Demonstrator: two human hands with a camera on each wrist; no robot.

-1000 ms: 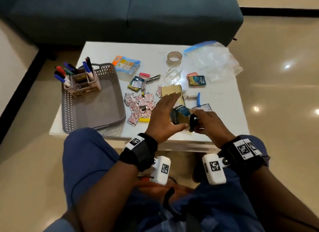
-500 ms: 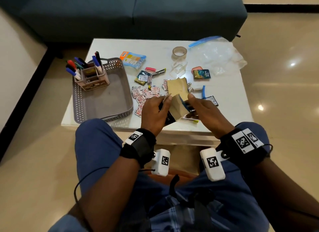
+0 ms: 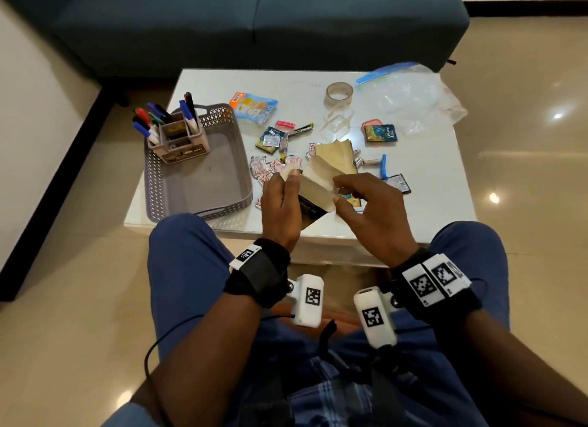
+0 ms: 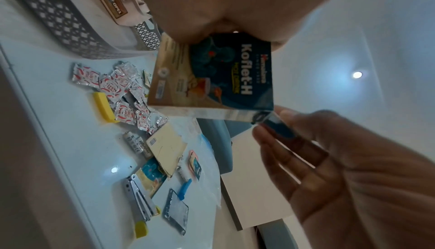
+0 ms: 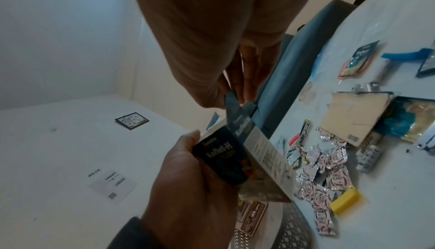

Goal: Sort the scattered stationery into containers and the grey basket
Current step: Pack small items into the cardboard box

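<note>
At the left of the frame the grey basket (image 3: pixel 197 185) sits on the counter (image 3: pixel 219 86) with a pen holder (image 3: pixel 181 140) inside. At centre, the left hand (image 3: pixel 281 204) grasps a Koflet-H box (image 3: pixel 318 188); the right hand (image 3: pixel 369 210) pinches its flap, above scattered sachets (image 3: pixel 270 167).

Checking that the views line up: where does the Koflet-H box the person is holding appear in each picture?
Head: Koflet-H box, centre of frame, held between the left hand and right hand, above the table's near edge.
Left wrist: upper centre, printed face to the camera.
Right wrist: lower centre, gripped by the left hand.
Shared landmark: the pile of silver chilli-flake sachets.
</note>
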